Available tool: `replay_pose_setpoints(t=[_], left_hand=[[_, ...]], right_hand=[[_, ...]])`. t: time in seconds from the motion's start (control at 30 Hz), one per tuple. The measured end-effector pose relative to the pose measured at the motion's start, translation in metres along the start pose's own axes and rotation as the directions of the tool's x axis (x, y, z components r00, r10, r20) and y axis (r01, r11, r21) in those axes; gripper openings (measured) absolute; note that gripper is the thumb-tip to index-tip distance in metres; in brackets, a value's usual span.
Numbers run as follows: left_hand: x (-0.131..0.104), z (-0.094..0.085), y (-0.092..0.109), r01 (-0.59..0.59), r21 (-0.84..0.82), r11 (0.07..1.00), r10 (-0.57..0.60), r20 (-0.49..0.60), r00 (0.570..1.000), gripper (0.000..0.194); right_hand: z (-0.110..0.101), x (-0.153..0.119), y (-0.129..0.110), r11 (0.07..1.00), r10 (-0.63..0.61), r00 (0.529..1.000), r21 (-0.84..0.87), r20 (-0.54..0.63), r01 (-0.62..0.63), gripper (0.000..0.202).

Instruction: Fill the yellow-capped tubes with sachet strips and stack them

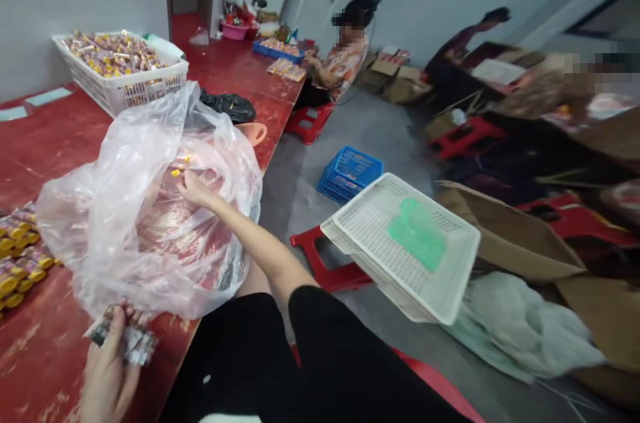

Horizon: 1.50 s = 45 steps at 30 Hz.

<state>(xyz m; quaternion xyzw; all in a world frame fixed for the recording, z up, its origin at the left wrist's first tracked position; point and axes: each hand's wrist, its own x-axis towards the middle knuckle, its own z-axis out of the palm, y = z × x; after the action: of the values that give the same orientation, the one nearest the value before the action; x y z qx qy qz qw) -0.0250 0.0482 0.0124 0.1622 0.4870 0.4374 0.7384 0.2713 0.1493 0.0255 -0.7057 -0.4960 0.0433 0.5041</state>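
In my left hand point(113, 360), at the table's near edge, is a bunch of small printed tubes point(137, 345) with silvery ends, the fingers closed round it. My right hand point(196, 190) reaches inside a large clear plastic bag point(135, 143), fingers pinched at a small yellow-capped tube point(176, 173). Close by in the bag shows another yellow cap point(187, 158). The bag lies wide and crumpled on the red table point(200, 70). Left of it are rows of yellow-capped tubes point(20, 263).
A white basket point(145, 86) full of tubes stands behind the bag, beside a black bag point(227, 106). On my right, stacked white trays point(345, 216) rest above a red stool point(313, 246); blue baskets point(350, 173) are beyond. A co-worker point(350, 56) sits farther along the table.
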Motion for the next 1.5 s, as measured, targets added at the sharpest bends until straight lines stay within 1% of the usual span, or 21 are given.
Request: replay_pose_setpoints(t=[0.03, 0.1, 0.17, 0.23, 0.27, 0.3, 0.37, 0.4, 0.47, 0.5, 0.57, 0.67, 0.8, 0.9, 1.03, 1.17, 1.23, 1.3, 1.4, 1.47, 1.5], left_hand=[[0.000, 0.010, -0.007, -0.001, 0.011, 1.000, 0.001, 0.018, 1.000, 0.050], [-0.004, 0.030, -0.020, -0.012, 0.032, 0.999, 0.011, 0.028, 1.000, 0.047], [-0.009, 0.047, -0.034, -0.034, 0.049, 0.998, 0.031, 0.046, 0.998, 0.046], [-0.016, 0.060, -0.047, -0.050, 0.067, 0.997, 0.043, 0.103, 0.994, 0.046], [-0.019, 0.064, -0.053, -0.052, 0.071, 0.996, 0.042, 0.136, 0.990, 0.047], [-0.023, 0.067, -0.058, -0.048, 0.074, 0.996, 0.036, 0.162, 0.986, 0.048], [-0.030, 0.073, -0.067, -0.031, 0.076, 0.997, 0.016, 0.191, 0.981, 0.048], [-0.035, 0.075, -0.070, -0.030, 0.080, 0.996, 0.014, 0.194, 0.981, 0.048], [-0.047, 0.080, -0.074, -0.062, 0.087, 0.994, 0.044, 0.196, 0.980, 0.047], [-0.053, 0.083, -0.076, -0.103, 0.083, 0.991, 0.086, 0.193, 0.977, 0.048], [-0.060, 0.089, -0.079, -0.144, 0.044, 0.989, 0.130, 0.232, 0.964, 0.049], [-0.052, 0.093, -0.083, -0.139, -0.001, 0.990, 0.135, 0.258, 0.957, 0.046], [-0.039, 0.087, -0.081, -0.183, 0.002, 0.983, 0.177, 0.244, 0.953, 0.049], [-0.044, 0.083, -0.074, -0.239, 0.024, 0.971, 0.228, 0.220, 0.948, 0.050], [-0.042, 0.079, -0.067, -0.307, 0.064, 0.949, 0.297, 0.130, 0.946, 0.054], [-0.029, 0.075, -0.068, -0.291, 0.044, 0.956, 0.286, 0.093, 0.954, 0.059], [-0.029, 0.075, -0.067, -0.280, 0.034, 0.959, 0.279, 0.046, 0.959, 0.061], [-0.036, 0.080, -0.063, -0.265, 0.026, 0.964, 0.265, 0.030, 0.964, 0.063], [-0.043, 0.095, -0.055, -0.279, 0.008, 0.960, 0.276, 0.125, 0.953, 0.064], [-0.045, 0.105, -0.052, -0.246, 0.013, 0.969, 0.240, 0.176, 0.955, 0.062], [-0.046, 0.108, -0.051, -0.226, 0.018, 0.974, 0.220, 0.182, 0.958, 0.061]], right_hand=[[-0.009, -0.016, -0.001, 0.998, 0.021, 0.995, 0.062, 0.096, -0.027, 0.036], [-0.028, -0.059, -0.008, 0.978, 0.039, 0.959, 0.186, 0.282, -0.094, 0.026], [-0.046, -0.110, -0.020, 0.948, 0.027, 0.925, 0.284, 0.379, -0.144, 0.025], [-0.059, -0.157, -0.031, 0.883, 0.024, 0.902, 0.414, 0.432, -0.222, 0.028], [-0.063, -0.175, -0.037, 0.838, 0.028, 0.901, 0.482, 0.433, -0.257, 0.033], [-0.065, -0.188, -0.041, 0.791, 0.034, 0.906, 0.543, 0.421, -0.283, 0.038], [-0.068, -0.201, -0.046, 0.720, 0.073, 0.924, 0.621, 0.376, -0.310, 0.042], [-0.070, -0.204, -0.049, 0.705, 0.105, 0.926, 0.630, 0.362, -0.326, 0.042], [-0.077, -0.207, -0.052, 0.679, 0.167, 0.909, 0.625, 0.381, -0.386, 0.040], [-0.081, -0.209, -0.054, 0.676, 0.189, 0.901, 0.614, 0.391, -0.408, 0.040], [-0.087, -0.212, -0.052, 0.694, 0.200, 0.906, 0.599, 0.373, -0.400, 0.040], [-0.084, -0.211, -0.039, 0.702, 0.217, 0.927, 0.611, 0.306, -0.366, 0.038], [-0.071, -0.203, -0.027, 0.706, 0.251, 0.934, 0.612, 0.253, -0.355, 0.036], [-0.073, -0.199, -0.039, 0.718, 0.257, 0.943, 0.612, 0.211, -0.332, 0.035], [-0.069, -0.198, -0.060, 0.706, 0.282, 0.932, 0.609, 0.228, -0.363, 0.035], [-0.057, -0.197, -0.057, 0.741, 0.197, 0.959, 0.610, 0.201, -0.280, 0.043], [-0.065, -0.198, -0.051, 0.729, 0.184, 0.957, 0.622, 0.223, -0.285, 0.045], [-0.084, -0.199, -0.045, 0.728, 0.188, 0.960, 0.627, 0.206, -0.278, 0.046], [-0.117, -0.195, -0.037, 0.778, 0.151, 0.987, 0.609, 0.054, -0.152, 0.044], [-0.132, -0.190, -0.036, 0.765, 0.091, 0.995, 0.642, -0.028, -0.052, 0.039], [-0.137, -0.188, -0.039, 0.736, 0.071, 0.997, 0.676, -0.042, -0.024, 0.037]])
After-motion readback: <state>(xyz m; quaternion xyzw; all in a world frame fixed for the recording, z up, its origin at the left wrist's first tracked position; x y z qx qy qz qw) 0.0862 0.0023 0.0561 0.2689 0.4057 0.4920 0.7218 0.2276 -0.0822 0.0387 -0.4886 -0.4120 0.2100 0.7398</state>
